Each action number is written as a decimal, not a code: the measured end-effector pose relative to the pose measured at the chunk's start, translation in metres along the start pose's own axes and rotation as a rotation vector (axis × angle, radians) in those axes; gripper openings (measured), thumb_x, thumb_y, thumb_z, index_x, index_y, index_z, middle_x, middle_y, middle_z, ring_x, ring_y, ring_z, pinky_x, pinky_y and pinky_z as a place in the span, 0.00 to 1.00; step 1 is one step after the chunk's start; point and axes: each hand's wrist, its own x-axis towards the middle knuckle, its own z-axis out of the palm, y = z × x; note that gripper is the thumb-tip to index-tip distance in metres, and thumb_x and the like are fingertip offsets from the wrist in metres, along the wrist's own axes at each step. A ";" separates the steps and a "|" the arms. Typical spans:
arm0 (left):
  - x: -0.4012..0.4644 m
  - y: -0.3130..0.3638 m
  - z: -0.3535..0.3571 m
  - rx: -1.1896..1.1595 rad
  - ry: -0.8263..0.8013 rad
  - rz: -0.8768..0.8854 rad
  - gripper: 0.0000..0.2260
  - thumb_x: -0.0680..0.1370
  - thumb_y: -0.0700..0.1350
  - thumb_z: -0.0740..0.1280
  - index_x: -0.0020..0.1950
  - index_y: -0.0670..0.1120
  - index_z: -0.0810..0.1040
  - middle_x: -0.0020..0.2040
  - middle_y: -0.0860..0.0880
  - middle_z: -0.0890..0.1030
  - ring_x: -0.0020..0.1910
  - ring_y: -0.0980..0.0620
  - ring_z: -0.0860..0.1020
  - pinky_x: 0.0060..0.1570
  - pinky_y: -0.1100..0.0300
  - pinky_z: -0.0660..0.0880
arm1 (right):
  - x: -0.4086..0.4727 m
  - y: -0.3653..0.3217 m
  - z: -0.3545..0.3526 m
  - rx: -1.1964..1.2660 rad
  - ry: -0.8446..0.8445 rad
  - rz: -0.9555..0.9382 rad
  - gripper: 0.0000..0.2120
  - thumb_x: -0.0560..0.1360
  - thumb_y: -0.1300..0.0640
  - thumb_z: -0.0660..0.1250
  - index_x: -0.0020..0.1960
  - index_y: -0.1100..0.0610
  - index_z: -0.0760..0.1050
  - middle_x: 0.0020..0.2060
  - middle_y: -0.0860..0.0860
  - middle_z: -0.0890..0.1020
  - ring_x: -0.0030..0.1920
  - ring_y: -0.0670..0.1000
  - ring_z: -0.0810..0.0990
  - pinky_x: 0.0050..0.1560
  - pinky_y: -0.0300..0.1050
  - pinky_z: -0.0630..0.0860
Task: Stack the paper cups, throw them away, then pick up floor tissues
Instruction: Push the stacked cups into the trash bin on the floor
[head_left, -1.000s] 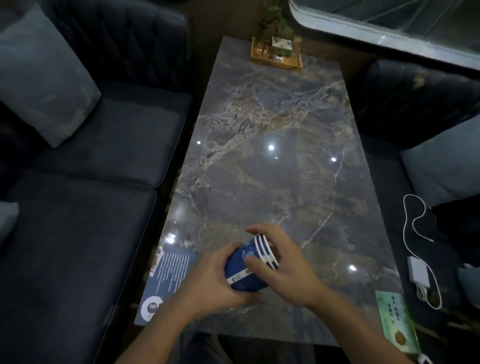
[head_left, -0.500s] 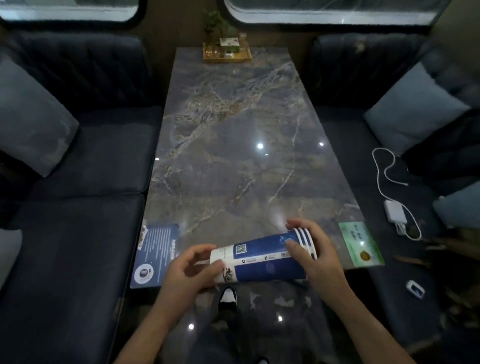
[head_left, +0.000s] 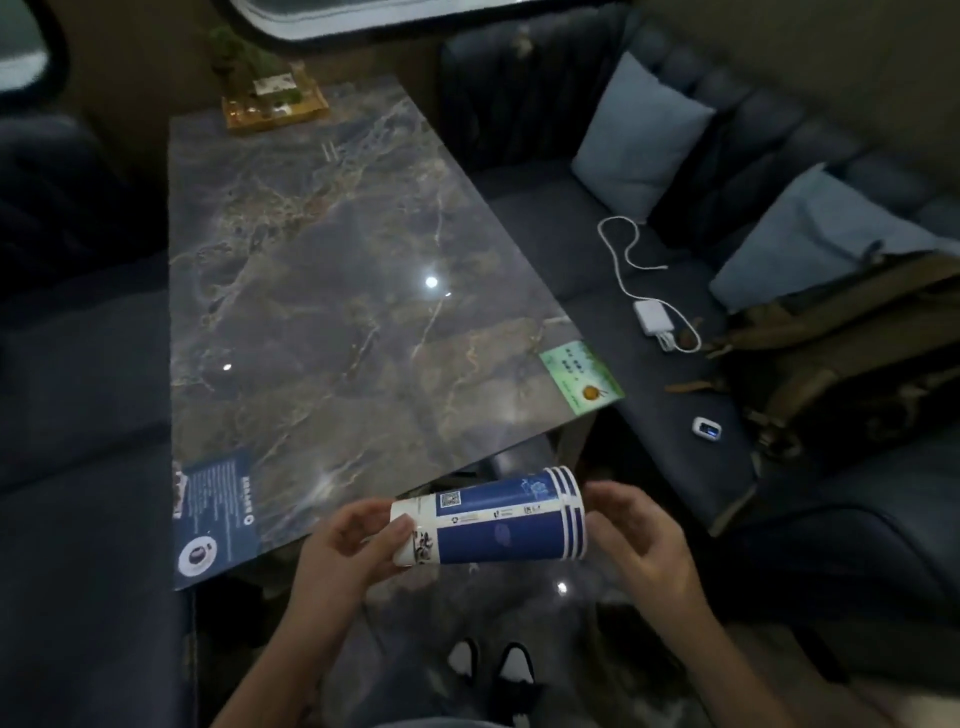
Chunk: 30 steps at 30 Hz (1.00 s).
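A stack of blue-and-white paper cups (head_left: 498, 525) lies sideways in the air just off the near edge of the marble table (head_left: 332, 291). The rims point right and the white base points left. My left hand (head_left: 343, 551) is closed around the base end. My right hand (head_left: 644, 535) sits at the rim end with its fingers spread, a small gap showing between them and the rims. Glossy dark floor (head_left: 519, 603) lies below the cups, and I see no tissues on it.
A blue leaflet (head_left: 218, 514) and a green card (head_left: 582, 376) lie on the table's near corners; a plant tray (head_left: 270, 104) stands at the far end. On the right sofa lie a charger with cable (head_left: 653, 317), a small white device (head_left: 706, 427), a backpack (head_left: 841, 364) and cushions. My shoes (head_left: 491, 665) are below.
The cup stack came off the table toward me and now hangs over the floor. My right hand has loosened from the rim end. The view has swung to the right.
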 end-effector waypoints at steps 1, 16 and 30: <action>0.003 -0.002 0.003 0.004 -0.018 -0.022 0.15 0.63 0.47 0.79 0.47 0.44 0.84 0.45 0.43 0.88 0.39 0.50 0.87 0.33 0.60 0.82 | -0.009 0.004 -0.005 -0.036 0.022 0.014 0.08 0.73 0.62 0.71 0.52 0.56 0.80 0.46 0.51 0.86 0.46 0.49 0.85 0.47 0.40 0.80; 0.031 -0.068 0.066 0.418 -0.443 -0.132 0.13 0.76 0.36 0.74 0.32 0.40 0.78 0.37 0.36 0.84 0.39 0.45 0.82 0.48 0.47 0.80 | -0.132 0.071 -0.015 -0.105 0.478 0.434 0.06 0.74 0.62 0.70 0.44 0.51 0.81 0.38 0.47 0.86 0.38 0.42 0.83 0.39 0.32 0.76; 0.011 -0.140 0.194 0.975 -0.755 -0.067 0.10 0.79 0.43 0.72 0.46 0.59 0.82 0.41 0.54 0.86 0.42 0.60 0.84 0.44 0.64 0.78 | -0.179 0.167 -0.104 0.043 0.621 0.682 0.10 0.74 0.68 0.68 0.41 0.53 0.78 0.30 0.48 0.82 0.32 0.45 0.81 0.32 0.33 0.76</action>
